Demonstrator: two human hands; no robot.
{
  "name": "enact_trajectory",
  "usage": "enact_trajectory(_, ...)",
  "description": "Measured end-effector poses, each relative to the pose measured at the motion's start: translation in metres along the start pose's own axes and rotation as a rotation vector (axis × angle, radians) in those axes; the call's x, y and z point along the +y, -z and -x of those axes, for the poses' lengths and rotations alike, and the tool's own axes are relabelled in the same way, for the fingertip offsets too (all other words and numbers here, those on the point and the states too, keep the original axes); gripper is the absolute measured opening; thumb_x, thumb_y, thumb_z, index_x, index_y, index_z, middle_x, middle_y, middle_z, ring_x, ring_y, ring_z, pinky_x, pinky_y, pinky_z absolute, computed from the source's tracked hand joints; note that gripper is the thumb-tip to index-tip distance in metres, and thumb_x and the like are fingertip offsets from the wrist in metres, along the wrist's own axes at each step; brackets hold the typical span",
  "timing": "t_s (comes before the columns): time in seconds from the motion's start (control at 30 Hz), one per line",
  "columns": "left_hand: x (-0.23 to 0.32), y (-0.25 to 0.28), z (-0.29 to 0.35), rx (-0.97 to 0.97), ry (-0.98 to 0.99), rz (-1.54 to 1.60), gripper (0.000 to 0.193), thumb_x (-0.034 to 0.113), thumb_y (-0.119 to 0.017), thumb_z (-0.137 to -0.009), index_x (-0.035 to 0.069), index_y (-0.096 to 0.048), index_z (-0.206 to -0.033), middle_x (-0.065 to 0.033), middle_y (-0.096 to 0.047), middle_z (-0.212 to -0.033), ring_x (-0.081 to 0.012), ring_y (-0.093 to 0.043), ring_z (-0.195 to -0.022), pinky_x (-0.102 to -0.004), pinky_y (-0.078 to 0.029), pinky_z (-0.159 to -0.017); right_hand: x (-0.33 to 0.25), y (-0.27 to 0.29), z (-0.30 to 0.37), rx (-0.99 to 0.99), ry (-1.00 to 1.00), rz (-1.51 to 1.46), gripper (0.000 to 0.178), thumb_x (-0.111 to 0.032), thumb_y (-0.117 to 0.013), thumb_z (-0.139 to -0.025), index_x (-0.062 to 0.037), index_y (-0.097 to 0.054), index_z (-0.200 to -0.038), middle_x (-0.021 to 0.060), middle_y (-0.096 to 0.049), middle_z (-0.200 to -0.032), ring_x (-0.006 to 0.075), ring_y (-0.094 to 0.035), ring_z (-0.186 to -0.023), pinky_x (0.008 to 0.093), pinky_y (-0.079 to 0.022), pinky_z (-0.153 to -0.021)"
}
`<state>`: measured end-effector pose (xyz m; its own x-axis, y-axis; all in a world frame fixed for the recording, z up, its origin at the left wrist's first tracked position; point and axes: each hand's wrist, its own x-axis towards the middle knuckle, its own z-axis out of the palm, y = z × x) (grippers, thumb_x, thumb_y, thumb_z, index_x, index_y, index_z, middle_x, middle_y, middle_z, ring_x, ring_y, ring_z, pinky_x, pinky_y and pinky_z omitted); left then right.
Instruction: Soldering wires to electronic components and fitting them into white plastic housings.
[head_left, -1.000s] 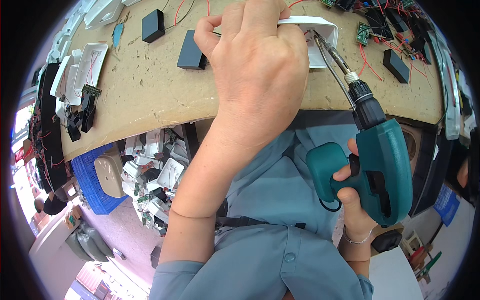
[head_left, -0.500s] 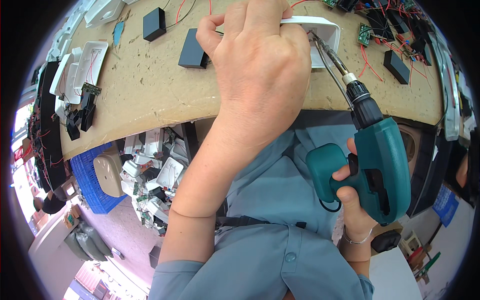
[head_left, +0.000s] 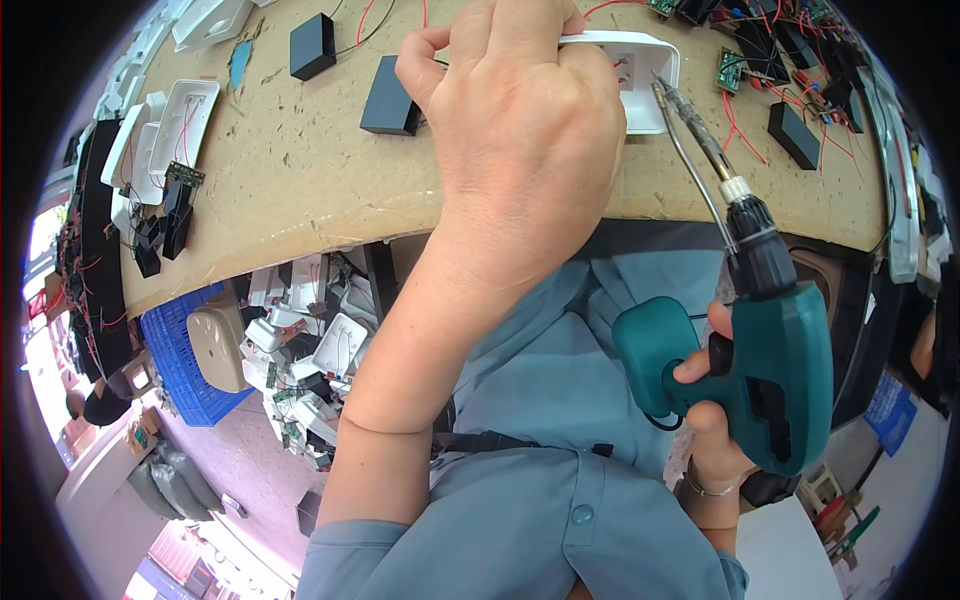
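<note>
My right hand (head_left: pixel 715 440) is wrapped round the grip of a green soldering gun (head_left: pixel 785 375), a finger at its black trigger. The gun's metal tip, with a thin solder feed tube beside it, points up-left over a white plastic case (head_left: pixel 648 118). Small metal contacts (head_left: pixel 624 72) with a bit of red show inside the case. My left hand (head_left: pixel 525 130) lies over the case's left part with its fingers curled, closed on it at the far edge. The fingertips are hidden, so any wire between them cannot be seen. A black box (head_left: pixel 390 100) lies just left of that hand.
More black boxes (head_left: pixel 312 48) (head_left: pixel 793 136) lie on the worn brown worktable (head_left: pixel 300 190). Green circuit boards with red wires (head_left: pixel 729 70) crowd the right. White cases with wired boards (head_left: pixel 180 130) stand left. Below the table edge are a pile of white parts (head_left: pixel 320 350) and a blue crate (head_left: pixel 185 345).
The soldering gun has drawn back down and to the right, its tip lifting off the contacts inside the case. My left hand has barely moved.
</note>
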<state>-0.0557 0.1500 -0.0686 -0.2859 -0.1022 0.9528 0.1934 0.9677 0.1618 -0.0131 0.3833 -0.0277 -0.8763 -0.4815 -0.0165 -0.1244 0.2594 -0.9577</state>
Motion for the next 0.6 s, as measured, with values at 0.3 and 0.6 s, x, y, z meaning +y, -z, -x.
enact_trajectory(0.3,0.015,0.041,-0.016,-0.517,0.164,-0.18,0.015,0.014,-0.065,-0.057,0.006,-0.056,-0.066,-0.0055,-0.049,-0.088,-0.0211,-0.046,-0.088,-0.0394,-0.027,-0.071,0.002,-0.003,0.004,0.145,0.123,-0.094,0.074,-0.045,-0.07,-0.065,0.0075,-0.044,-0.111,0.0177,-0.056,-0.1,0.0133,-0.055,-0.06,0.0223,-0.044,-0.054)
enact_trajectory(0.6,0.007,0.058,-0.016,-0.553,0.097,-0.093,0.03,0.02,-0.072,-0.056,0.007,-0.06,-0.08,-0.0054,-0.05,-0.101,-0.0206,-0.049,-0.091,-0.0444,-0.026,-0.087,0.01,0.009,0.0,0.144,0.267,-0.077,0.069,-0.036,-0.064,-0.075,0.0084,-0.034,-0.119,0.0228,-0.051,-0.107,0.0132,-0.054,-0.064,0.0223,-0.044,-0.056)
